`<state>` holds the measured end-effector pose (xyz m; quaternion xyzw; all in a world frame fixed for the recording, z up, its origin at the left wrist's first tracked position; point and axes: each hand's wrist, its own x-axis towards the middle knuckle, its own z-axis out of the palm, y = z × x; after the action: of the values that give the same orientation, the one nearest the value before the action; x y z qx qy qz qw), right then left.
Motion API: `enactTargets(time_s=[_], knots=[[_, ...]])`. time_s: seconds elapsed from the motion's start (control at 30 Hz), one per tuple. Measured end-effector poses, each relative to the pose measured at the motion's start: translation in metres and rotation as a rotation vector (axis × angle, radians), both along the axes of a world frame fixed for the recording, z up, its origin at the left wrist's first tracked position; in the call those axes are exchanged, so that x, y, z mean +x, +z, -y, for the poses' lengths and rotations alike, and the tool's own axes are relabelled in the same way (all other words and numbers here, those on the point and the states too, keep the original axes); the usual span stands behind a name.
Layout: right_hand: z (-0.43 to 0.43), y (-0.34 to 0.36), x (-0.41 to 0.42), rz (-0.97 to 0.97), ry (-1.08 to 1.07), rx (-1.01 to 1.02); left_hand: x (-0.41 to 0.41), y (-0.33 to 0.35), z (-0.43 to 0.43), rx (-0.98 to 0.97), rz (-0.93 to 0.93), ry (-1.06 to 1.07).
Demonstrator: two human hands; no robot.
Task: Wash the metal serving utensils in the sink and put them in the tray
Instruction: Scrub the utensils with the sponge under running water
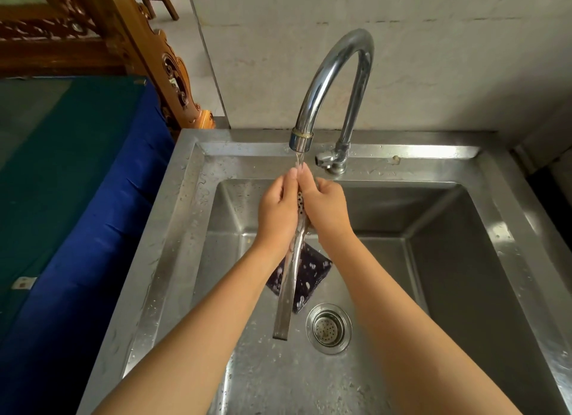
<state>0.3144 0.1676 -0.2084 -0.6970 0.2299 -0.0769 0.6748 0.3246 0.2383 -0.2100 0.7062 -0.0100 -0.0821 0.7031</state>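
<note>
Two hands: left (278,210), right (328,208) both grasping one slotted utensil (289,278) | one tap (334,83) | one sponge (311,275)

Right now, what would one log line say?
phase: rinsing | left hand + right hand: gripping perforated utensil | faucet: running | tray: unseen

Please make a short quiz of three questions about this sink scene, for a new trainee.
1. True or false: water runs from the faucet onto the utensil.
2. What lies on the sink floor behind the utensil's handle? A) a plate B) a dark sponge C) a cup
3. Fill in: the left hand and right hand both hold the utensil's ______ end, under the spout.

Key:
1. True.
2. B, the dark sponge, beside the drain strainer.
3. Perforated.
</note>
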Motion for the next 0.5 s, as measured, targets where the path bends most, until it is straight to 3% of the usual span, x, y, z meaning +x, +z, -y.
enactTargets(time_s=[0.2, 0.5], knots=[[-0.0014, -0.0004, -0.0007, 0.019, 0.039, -0.003, -0.0031, -0.0027, -0.0031, 0.047, 0.015, -0.004], [-0.0084, -0.002, -0.0006, 0.074, -0.107, -0.111, -0.008, -0.0012, -0.0042, 0.133, 0.078, -0.015]])
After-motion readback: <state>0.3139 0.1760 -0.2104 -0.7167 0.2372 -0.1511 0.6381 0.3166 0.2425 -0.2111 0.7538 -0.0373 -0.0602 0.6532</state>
